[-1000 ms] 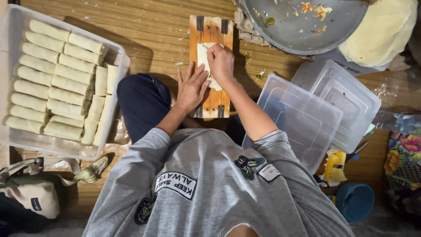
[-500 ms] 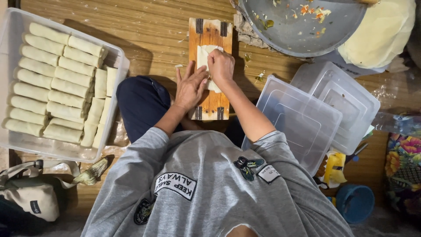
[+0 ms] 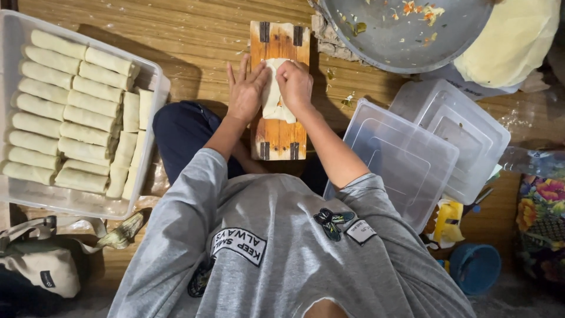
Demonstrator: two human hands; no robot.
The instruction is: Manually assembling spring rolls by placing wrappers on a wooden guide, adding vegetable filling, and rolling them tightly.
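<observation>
Left hand (image 3: 244,88) lay flat with fingers spread and right hand (image 3: 294,85) curled, fingertips pressing, both on a pale thin dough wrapper (image 3: 274,100) atop a small orange-brown wooden board (image 3: 279,132), beside a clear plastic tray of pale rolls (image 3: 76,112).

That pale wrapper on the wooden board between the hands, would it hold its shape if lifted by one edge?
Probably not. The wrapper looks thin and drapes in soft folds over the wooden board, so it would likely flop. It seems light, and may tear if pulled hard. The left hand and right hand both press on it, which suggests it needs support.
</observation>
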